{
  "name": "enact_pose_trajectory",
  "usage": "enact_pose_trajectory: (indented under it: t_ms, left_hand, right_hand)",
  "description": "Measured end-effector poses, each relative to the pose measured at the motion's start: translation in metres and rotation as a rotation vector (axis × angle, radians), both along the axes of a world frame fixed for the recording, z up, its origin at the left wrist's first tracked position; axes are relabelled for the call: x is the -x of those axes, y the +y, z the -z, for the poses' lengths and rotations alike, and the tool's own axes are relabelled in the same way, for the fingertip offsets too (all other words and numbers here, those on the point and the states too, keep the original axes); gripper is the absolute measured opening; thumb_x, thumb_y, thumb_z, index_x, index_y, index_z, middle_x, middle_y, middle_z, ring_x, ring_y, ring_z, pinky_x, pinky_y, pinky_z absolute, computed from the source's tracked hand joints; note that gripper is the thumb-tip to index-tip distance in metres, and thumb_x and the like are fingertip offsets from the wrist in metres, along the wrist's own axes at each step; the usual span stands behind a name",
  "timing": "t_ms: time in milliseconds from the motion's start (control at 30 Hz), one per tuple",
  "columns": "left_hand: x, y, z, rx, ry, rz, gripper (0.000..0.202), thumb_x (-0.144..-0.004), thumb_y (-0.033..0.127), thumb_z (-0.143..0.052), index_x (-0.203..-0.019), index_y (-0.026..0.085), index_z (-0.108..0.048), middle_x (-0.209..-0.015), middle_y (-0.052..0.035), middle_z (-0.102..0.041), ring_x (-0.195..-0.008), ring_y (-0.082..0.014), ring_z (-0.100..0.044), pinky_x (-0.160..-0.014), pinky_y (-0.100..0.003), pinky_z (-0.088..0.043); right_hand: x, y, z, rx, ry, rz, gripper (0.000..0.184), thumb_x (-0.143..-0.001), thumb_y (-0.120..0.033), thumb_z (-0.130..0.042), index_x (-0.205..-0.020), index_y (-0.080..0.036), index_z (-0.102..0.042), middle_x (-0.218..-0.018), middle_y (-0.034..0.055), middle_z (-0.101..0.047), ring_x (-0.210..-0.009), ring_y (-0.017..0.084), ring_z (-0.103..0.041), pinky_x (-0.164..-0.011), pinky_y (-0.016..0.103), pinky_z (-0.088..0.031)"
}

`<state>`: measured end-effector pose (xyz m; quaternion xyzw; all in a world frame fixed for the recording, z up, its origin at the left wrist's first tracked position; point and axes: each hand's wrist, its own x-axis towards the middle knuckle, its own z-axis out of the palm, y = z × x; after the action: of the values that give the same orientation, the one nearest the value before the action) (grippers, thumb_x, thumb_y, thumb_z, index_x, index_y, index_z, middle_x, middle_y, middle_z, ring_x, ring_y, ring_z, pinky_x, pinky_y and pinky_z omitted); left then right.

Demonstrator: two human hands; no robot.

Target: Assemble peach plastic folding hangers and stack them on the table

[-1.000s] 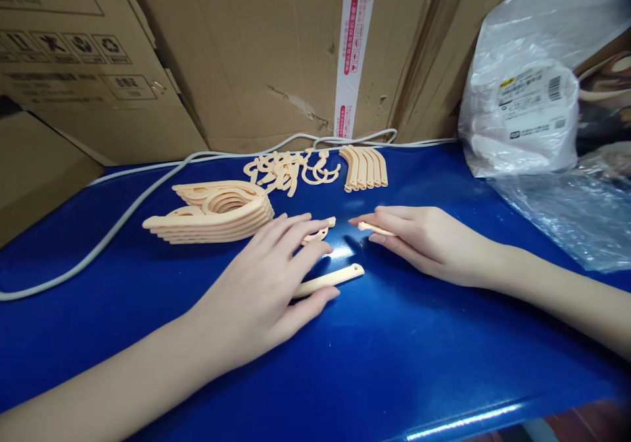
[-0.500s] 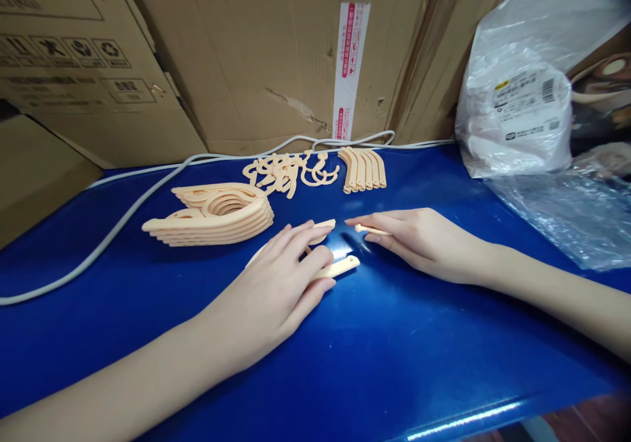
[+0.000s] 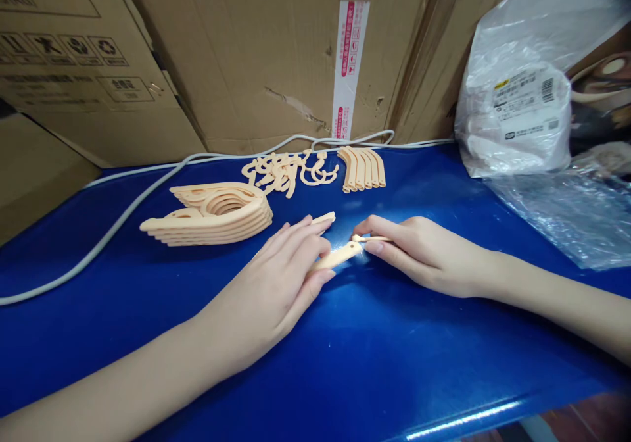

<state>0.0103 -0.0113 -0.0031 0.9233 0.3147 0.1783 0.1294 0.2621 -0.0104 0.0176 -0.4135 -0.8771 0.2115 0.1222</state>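
Observation:
My left hand [image 3: 290, 268] lies over a cream plastic hanger piece [image 3: 338, 256], with fingers and thumb closed on it. One end with a small hole sticks out toward the right, and another tip [image 3: 325, 218] shows past the fingers; the rest is covered by the hand. My right hand [image 3: 419, 251] pinches a thin cream plastic piece with a knobbed end [image 3: 374, 238] between thumb and fingers. That knob is right at the holed end of the hanger piece; whether they touch I cannot tell.
Left of centre lies a stack of cream hanger pieces [image 3: 211, 221]. Behind are a pile of small cream hooks [image 3: 279, 172] and a row of curved strips [image 3: 363, 169]. A white cable [image 3: 133, 215] crosses the blue table [image 3: 394, 363]. Cardboard boxes [image 3: 256, 60] and plastic-wrapped goods [image 3: 517, 120] border it.
My right hand has come slightly nearer, its fingers bending more round the thin piece. The holed end under my left hand has tilted up a little, and the two pieces are now close together.

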Motion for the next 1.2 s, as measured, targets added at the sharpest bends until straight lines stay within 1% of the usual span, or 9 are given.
enact_pose_trajectory:
  t_ms: [200,333,400,533,667,800,967,1067,1200]
  left_hand:
    - [-0.001,-0.001,0.002,-0.032,-0.006,0.015,0.016,-0.105,0.027,-0.032,-0.113,0.022,-0.045,-0.152,-0.0127,-0.045,-0.146,-0.0227,-0.033,-0.116,-0.058,-0.034]
    - [0.000,-0.001,0.004,-0.057,0.002,0.015,0.018,-0.105,0.029,-0.032,-0.116,0.021,-0.044,-0.154,-0.0131,-0.041,-0.148,-0.0226,-0.030,-0.119,-0.057,-0.031]
    - [0.000,-0.002,0.004,-0.081,0.016,0.019,0.019,-0.105,0.030,-0.032,-0.114,0.021,-0.046,-0.156,-0.0126,-0.038,-0.149,-0.0232,-0.027,-0.120,-0.057,-0.029]
    - [-0.001,-0.001,0.003,-0.102,0.056,0.022,0.024,-0.106,0.029,-0.029,-0.106,0.018,-0.051,-0.157,-0.0138,-0.035,-0.150,-0.0253,-0.023,-0.121,-0.056,-0.028]
    - [-0.001,-0.001,0.002,-0.110,0.045,0.031,0.025,-0.106,0.028,-0.029,-0.105,0.018,-0.052,-0.157,-0.0142,-0.035,-0.150,-0.0242,-0.026,-0.121,-0.054,-0.028]
    - [-0.001,-0.001,0.002,-0.111,0.036,0.037,0.025,-0.106,0.029,-0.030,-0.104,0.018,-0.052,-0.156,-0.0133,-0.037,-0.149,-0.0234,-0.027,-0.121,-0.051,-0.029]
    - [-0.001,-0.001,0.002,-0.104,0.045,0.038,0.026,-0.105,0.028,-0.030,-0.104,0.018,-0.054,-0.156,-0.0133,-0.039,-0.148,-0.0258,-0.031,-0.119,-0.053,-0.032]
    - [-0.001,-0.001,0.002,-0.093,0.045,0.052,0.026,-0.105,0.027,-0.030,-0.104,0.018,-0.054,-0.155,-0.0118,-0.040,-0.147,-0.0256,-0.033,-0.118,-0.052,-0.034]
    - [-0.001,-0.001,0.001,-0.093,0.047,0.065,0.027,-0.105,0.028,-0.029,-0.106,0.018,-0.054,-0.156,-0.0110,-0.039,-0.148,-0.0262,-0.031,-0.118,-0.053,-0.035]
  right_hand:
    - [0.003,-0.004,-0.004,0.053,0.025,0.008,0.035,-0.105,-0.041,-0.027,-0.103,-0.018,-0.054,-0.063,-0.0040,-0.050,-0.050,0.012,-0.046,-0.053,0.025,-0.030]
    - [0.003,-0.005,-0.006,0.080,0.069,-0.031,0.027,-0.104,-0.034,-0.031,-0.100,-0.018,-0.053,-0.064,-0.0048,-0.050,-0.050,0.011,-0.046,-0.053,0.025,-0.031]
    - [0.003,-0.005,-0.006,0.087,0.071,-0.028,0.027,-0.104,-0.036,-0.034,-0.101,-0.018,-0.054,-0.064,-0.0048,-0.052,-0.051,0.010,-0.048,-0.053,0.024,-0.031]
    - [0.005,-0.008,-0.005,0.078,0.057,0.018,0.033,-0.103,-0.046,-0.037,-0.100,-0.018,-0.055,-0.061,-0.0051,-0.053,-0.050,0.011,-0.049,-0.052,0.024,-0.030]
    - [0.007,-0.008,-0.004,0.044,0.053,0.046,0.034,-0.103,-0.046,-0.037,-0.099,-0.018,-0.056,-0.061,-0.0046,-0.054,-0.050,0.011,-0.050,-0.052,0.024,-0.029]
    - [0.007,-0.007,-0.001,0.022,0.027,0.044,0.036,-0.104,-0.046,-0.035,-0.092,-0.019,-0.055,-0.060,-0.0045,-0.052,-0.049,0.010,-0.049,-0.051,0.024,-0.028]
    - [0.004,-0.008,0.002,-0.105,-0.042,-0.024,0.042,-0.106,-0.045,-0.029,-0.087,-0.019,-0.056,-0.065,-0.0011,-0.058,-0.051,0.011,-0.054,-0.052,0.025,-0.030]
    - [0.002,-0.010,0.004,-0.200,-0.068,-0.043,0.046,-0.106,-0.045,-0.026,-0.091,-0.018,-0.060,-0.071,0.0023,-0.066,-0.057,0.013,-0.061,-0.053,0.025,-0.033]
    - [0.001,-0.012,0.007,-0.389,-0.093,-0.055,0.047,-0.107,-0.042,-0.026,-0.097,-0.016,-0.064,-0.079,0.0055,-0.072,-0.059,0.014,-0.065,-0.051,0.026,-0.034]
